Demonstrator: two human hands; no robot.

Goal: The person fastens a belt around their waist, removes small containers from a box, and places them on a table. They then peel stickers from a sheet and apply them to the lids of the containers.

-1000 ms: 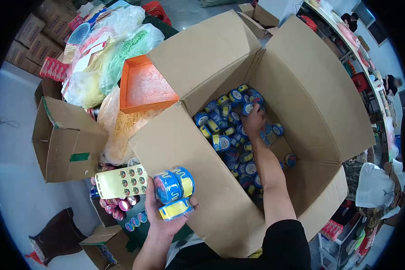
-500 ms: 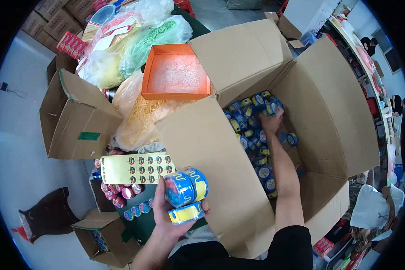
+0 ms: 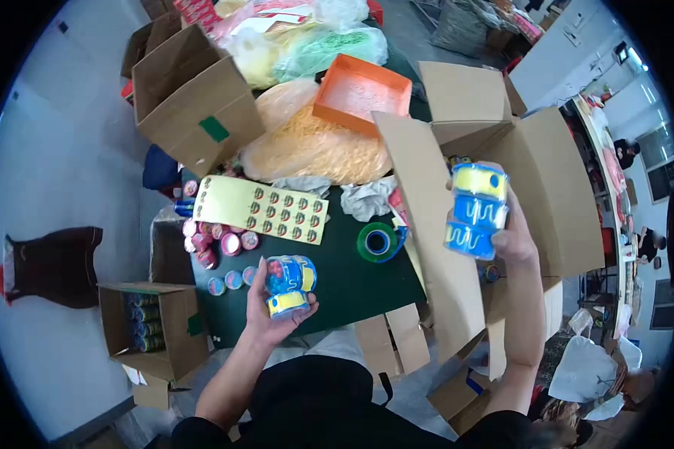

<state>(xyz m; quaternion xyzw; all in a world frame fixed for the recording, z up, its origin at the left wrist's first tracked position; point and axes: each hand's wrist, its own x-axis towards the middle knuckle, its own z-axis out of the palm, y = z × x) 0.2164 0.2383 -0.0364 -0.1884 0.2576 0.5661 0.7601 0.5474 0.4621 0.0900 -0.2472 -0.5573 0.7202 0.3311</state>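
My left hand (image 3: 262,320) is closed around several small round plastic jars (image 3: 292,275) with blue-and-yellow wraps; red and blue pieces show through one. Over the flap of the large cardboard box (image 3: 569,183), my right hand (image 3: 520,241) grips a row of three similar blue-and-yellow jars (image 3: 478,212). Most of the box's contents are hidden behind the flap. A sheet of round stickers (image 3: 225,203) lies beyond my left hand, near pink-lidded jars (image 3: 231,243). A few blue-topped jars (image 3: 234,280) stand in a line just left of that hand.
A roll of green tape (image 3: 365,243) sits on the dark green table (image 3: 344,288) between my hands. Behind are an orange tray (image 3: 352,78) and bags of shredded paper (image 3: 329,146). A small carton (image 3: 180,329) with jars stands at left. People are in the right background.
My right hand has come up out of the large box with three jars in its grip. The view has shifted right and back, showing more table. My left hand still holds its jars.
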